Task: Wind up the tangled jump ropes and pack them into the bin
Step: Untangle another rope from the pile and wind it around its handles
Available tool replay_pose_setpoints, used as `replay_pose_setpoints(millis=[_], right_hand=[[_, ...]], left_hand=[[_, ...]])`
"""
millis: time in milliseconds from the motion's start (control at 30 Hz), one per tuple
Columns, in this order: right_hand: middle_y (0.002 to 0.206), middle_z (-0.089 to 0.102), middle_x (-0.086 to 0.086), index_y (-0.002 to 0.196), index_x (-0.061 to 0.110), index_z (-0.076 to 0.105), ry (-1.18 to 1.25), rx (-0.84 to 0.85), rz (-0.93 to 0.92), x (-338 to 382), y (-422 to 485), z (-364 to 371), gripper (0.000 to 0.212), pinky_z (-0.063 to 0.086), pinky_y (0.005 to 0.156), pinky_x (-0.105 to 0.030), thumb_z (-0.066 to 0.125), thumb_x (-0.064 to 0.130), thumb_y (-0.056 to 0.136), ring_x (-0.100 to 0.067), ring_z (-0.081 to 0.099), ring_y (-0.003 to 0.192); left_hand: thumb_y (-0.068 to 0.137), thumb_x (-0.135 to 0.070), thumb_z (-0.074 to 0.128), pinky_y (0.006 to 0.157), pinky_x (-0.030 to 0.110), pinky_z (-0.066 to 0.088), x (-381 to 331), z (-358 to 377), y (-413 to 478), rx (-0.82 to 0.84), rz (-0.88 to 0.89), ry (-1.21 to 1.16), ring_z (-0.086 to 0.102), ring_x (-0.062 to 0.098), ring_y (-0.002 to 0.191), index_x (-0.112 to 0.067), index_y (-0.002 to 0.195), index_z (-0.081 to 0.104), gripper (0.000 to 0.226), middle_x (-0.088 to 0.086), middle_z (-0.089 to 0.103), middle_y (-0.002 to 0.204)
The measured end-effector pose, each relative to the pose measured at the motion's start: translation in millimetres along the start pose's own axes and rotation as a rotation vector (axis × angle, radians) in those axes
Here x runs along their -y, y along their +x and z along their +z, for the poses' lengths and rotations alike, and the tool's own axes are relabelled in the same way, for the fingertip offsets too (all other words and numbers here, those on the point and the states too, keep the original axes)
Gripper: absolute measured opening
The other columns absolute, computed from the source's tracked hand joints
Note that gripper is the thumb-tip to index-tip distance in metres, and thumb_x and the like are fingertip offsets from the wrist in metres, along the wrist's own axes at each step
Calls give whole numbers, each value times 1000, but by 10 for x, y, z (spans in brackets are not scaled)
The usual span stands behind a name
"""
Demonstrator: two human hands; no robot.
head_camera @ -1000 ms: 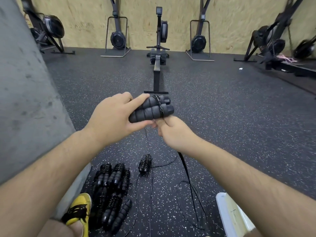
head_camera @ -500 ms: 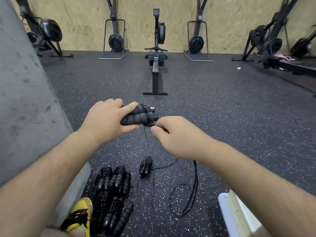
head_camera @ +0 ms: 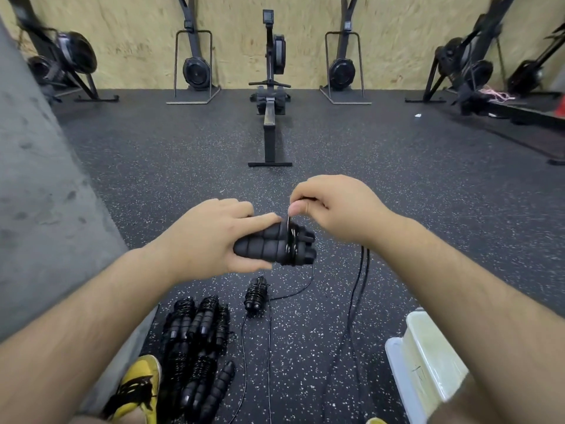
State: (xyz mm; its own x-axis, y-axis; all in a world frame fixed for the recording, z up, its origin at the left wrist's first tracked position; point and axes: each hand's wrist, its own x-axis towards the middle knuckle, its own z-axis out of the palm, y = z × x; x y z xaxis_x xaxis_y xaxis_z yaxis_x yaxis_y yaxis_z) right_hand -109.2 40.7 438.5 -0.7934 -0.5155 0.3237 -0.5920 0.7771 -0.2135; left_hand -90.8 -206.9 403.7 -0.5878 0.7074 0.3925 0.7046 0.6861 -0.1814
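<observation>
Handles (head_camera: 260, 249): matte black, ribbed banding.
Cord (head_camera: 291, 243): glossy black.
Wound ropes pile (head_camera: 195, 338): all black.
Floor (head_camera: 397, 209): charcoal, white speckle throughout.
Wall (head_camera: 397, 32): tan chipboard, flecked grain.
Column (head_camera: 36, 194): grey concrete, darker blotches.
Shoe (head_camera: 140, 384): yellow, black laces.
Bin (head_camera: 428, 356): translucent white, faint green tint.
Rowing machine (head_camera: 270, 96): black.
Stray tangle (head_camera: 496, 94) far right: pink.
</observation>
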Motion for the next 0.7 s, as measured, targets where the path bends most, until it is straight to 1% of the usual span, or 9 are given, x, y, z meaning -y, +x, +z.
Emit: replay_pose_setpoints(millis=[133, 233, 300, 367, 400, 467, 533, 600, 700], right_hand=[[71, 61, 19, 81, 36, 64, 351, -18, 67, -117, -48, 42, 20, 43, 70, -28, 57, 31, 99, -1, 52, 68], [69, 55, 13, 79, 22, 63, 541, 6, 112, -78, -67, 124, 25, 41, 66, -28, 54, 28, 101, -6, 48, 65], [76, 52, 0, 82, 7, 58, 704, 44, 162, 41, -87, 121, 17, 43, 63, -23, 54, 11, 98, -7, 50, 64], [74, 51, 3, 76, 10, 52, 706, 112, 207, 152, -81, 175, 27, 42, 57, -11, 50, -11, 93, 6, 51, 57], [72, 51, 8, 72, 17, 50, 687, 129, 236, 217, -103, 230, 36, 38, 55, -6, 49, -12, 94, 9, 51, 55], [70, 49, 9, 71, 26, 48, 637, 163, 310, 292, -164, 359, 35, 39, 57, -10, 49, 5, 99, 3, 51, 60], [70, 50, 5, 73, 24, 49, 615, 187, 343, 418, -165, 436, 32, 40, 60, -22, 42, 18, 104, -11, 49, 65], [71, 52, 4, 81, 25, 51, 583, 142, 290, 524, -145, 476, 29, 39, 57, -26, 37, 23, 106, -11, 47, 61], [79, 59, 4, 97, 24, 59, 525, 123, 251, 621, -149, 424, 24, 46, 67, -32, 37, 30, 106, -14, 56, 71]], left_hand=[[86, -72, 55, 74, 34, 46, -183, -136, 4, -73, -20, -123, 55, 18, 80, -22, 137, 58, 72, -6, 55, 88], [82, -69, 58, 79, 30, 45, -274, -238, -2, -72, -94, -209, 55, 13, 89, -30, 141, 51, 71, -11, 56, 94], [80, -69, 58, 81, 28, 44, -281, -280, -16, -72, -136, -249, 54, 9, 94, -35, 142, 46, 71, -15, 55, 97], [81, -71, 56, 82, 27, 43, -244, -293, -27, -95, -165, -228, 53, 7, 96, -33, 145, 45, 75, -17, 54, 100], [82, -73, 55, 83, 27, 43, -222, -289, -30, -116, -187, -207, 53, 7, 97, -31, 146, 45, 77, -16, 54, 101], [82, -73, 55, 81, 26, 41, -168, -256, -39, -152, -236, -170, 54, 10, 97, -29, 146, 47, 78, -13, 55, 101], [82, -71, 55, 79, 29, 42, -108, -218, -48, -174, -267, -130, 56, 16, 96, -28, 145, 49, 77, -8, 57, 100], [82, -71, 53, 77, 34, 47, -43, -197, -53, -187, -303, -102, 58, 22, 93, -28, 144, 51, 75, -5, 57, 98], [82, -72, 49, 72, 39, 50, 78, -187, -57, -191, -362, -44, 58, 26, 87, -28, 141, 52, 73, -2, 55, 92]])
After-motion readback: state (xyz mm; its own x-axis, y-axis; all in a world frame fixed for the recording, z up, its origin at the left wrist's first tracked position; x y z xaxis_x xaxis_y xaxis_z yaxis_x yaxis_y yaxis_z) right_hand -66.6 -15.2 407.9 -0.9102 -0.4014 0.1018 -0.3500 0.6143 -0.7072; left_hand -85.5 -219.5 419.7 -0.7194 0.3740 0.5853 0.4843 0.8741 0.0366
